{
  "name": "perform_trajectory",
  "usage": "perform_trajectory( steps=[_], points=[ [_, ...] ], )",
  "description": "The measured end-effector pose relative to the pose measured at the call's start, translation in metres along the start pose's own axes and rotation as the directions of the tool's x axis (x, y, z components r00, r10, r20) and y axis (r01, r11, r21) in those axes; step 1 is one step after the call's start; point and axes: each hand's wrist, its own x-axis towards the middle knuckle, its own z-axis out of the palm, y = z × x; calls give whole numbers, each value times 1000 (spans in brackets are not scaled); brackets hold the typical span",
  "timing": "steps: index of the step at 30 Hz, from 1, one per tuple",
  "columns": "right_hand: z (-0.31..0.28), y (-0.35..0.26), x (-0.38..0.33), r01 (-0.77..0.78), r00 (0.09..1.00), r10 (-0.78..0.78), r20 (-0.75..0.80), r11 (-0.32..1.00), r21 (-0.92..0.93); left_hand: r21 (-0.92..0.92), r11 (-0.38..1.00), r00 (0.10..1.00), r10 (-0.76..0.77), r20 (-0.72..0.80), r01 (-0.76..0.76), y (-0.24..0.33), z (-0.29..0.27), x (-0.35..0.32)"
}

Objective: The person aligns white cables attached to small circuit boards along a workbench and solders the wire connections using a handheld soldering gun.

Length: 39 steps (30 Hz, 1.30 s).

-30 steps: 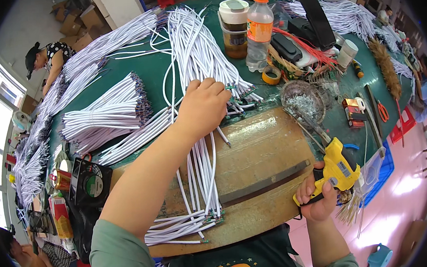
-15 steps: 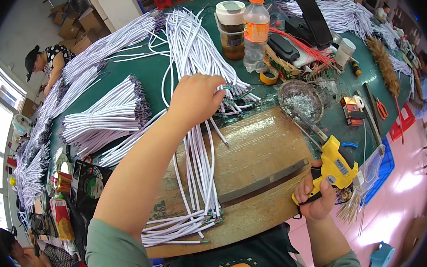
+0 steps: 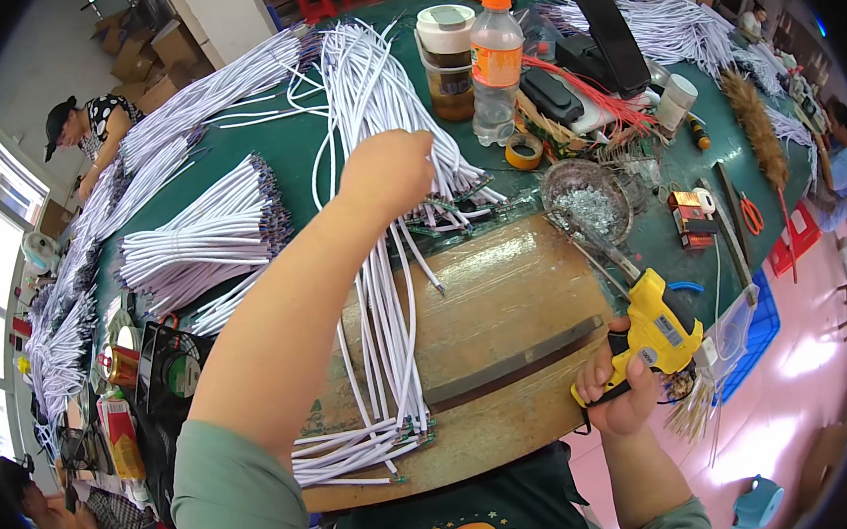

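My left hand (image 3: 389, 175) reaches over the big bunch of white cables (image 3: 369, 80), its fingers curled close to the small green-tipped cable ends. Whatever is between those fingertips is hidden from view. In my right hand (image 3: 616, 385) is a yellow and black soldering gun (image 3: 663, 330), held by its handle. Its metal barrel points up and away, to the edge of a round dish (image 3: 561, 179) holding shiny bits. Between my arms lies a brown board (image 3: 503, 268) bearing a dark bar (image 3: 521, 361). A smaller pile of white cables (image 3: 359, 456) rests on its near left part.
A tied bundle of white cables (image 3: 193, 238) lies at left on the green table (image 3: 306, 164). Behind the dish stand a lidded cup (image 3: 449, 64), a bottle with an orange cap (image 3: 499, 70) and a tape roll (image 3: 524, 152). Orange-handled scissors (image 3: 751, 214) lie right. Other people work around the table.
My left hand has drawn slightly away from the cable ends, and its fingers have curled further out of sight. The soldering gun stays by the dish. The view has shifted slightly.
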Motion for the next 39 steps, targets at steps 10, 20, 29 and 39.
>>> perform_trajectory(
  steps=[10, 20, 29, 39],
  points=[
    [-2, -1, -3, 14, 1000, -14, -22, 1000, -28, -896, 138, 892, -241, 383, 422, 23, -68, -115],
    [5, -1, 0, 13, 1000, -11, 25, 995, -95, -587, 808, 978, 158, 135, -50, 56, -50, -216],
    [1, 4, 0, 71, 994, -60, 94, 991, -114, -479, 844, 969, 236, -74, -242, 50, -38, -222],
    [3, 1, 1, 29, 998, -26, 49, 997, -74, -419, 861, 958, 256, -132, -288, 71, -37, -213]
  ],
)
